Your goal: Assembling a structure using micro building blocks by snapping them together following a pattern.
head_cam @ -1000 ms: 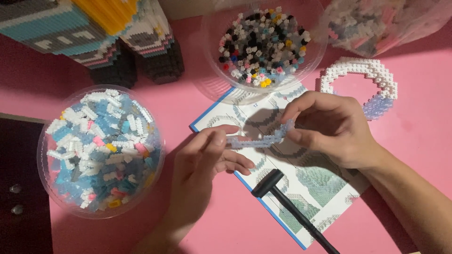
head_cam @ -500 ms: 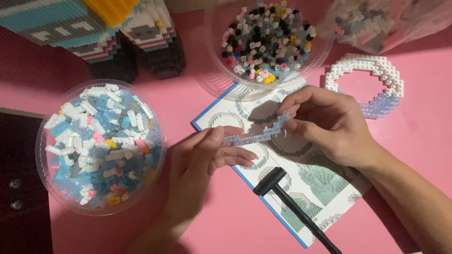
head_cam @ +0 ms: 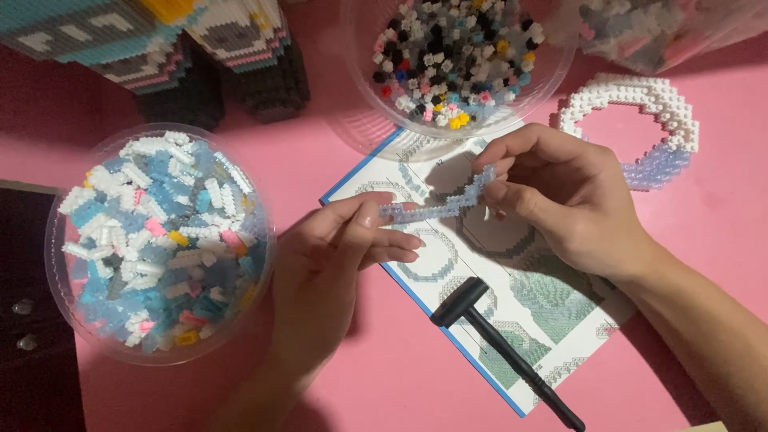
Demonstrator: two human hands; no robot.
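Dim warm indoor light, soft shadows under hands, sharp centre, slight blur twd edges, no glare.

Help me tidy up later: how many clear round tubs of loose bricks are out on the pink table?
2 for certain: one tub at the left with white and blue bricks, one tub at top centre with mostly black and grey. A clear container at top right is cropped; shape unclear.

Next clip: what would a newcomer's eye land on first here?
Probably the two hands at the centre, the left hand and right hand together pinching a thin, pale blue strip of tiny bricks above an open instruction sheet. Next, the clear tub of white and blue bricks at the left on the pink table, and the white brick ring at the upper right.
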